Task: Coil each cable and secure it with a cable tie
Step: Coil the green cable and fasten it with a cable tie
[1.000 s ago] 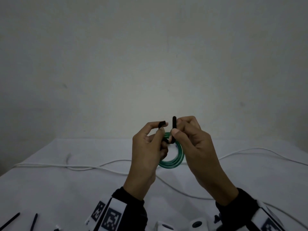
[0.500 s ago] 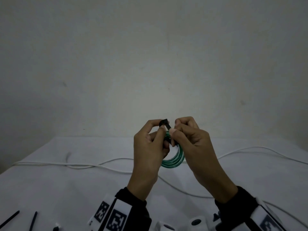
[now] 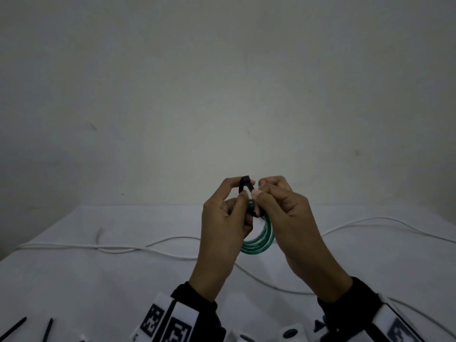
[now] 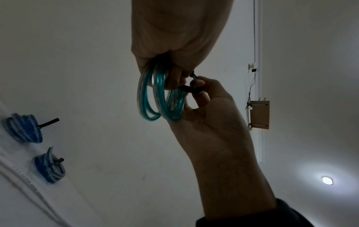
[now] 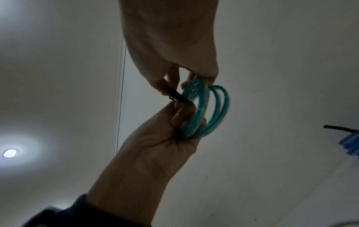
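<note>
Both hands hold a coiled green cable [image 3: 259, 244] up above the table. A black cable tie [image 3: 246, 184] loops round the top of the coil. My left hand [image 3: 240, 191] pinches the tie's head between thumb and forefinger, while its lower fingers curl round the coil [image 4: 159, 98]. My right hand [image 3: 259, 190] pinches the tie's tail [image 4: 191, 89] close beside the head. From the right wrist, the tie [image 5: 174, 94] runs between the two hands, next to the coil [image 5: 204, 110]. Whether the tail is in the head is hidden by the fingers.
A long white cable [image 3: 123, 248] lies loose across the white table [image 3: 74, 280]. Two spare black ties [image 3: 12, 329] lie at the near left edge. Two blue coils [image 4: 23, 129] [image 4: 49, 167], each with a black tie, rest on the table. A plain wall stands behind.
The tie's tail stood upright in my right hand a second ago. It is now bent over to the head in my left hand, and the fingertips have come together.
</note>
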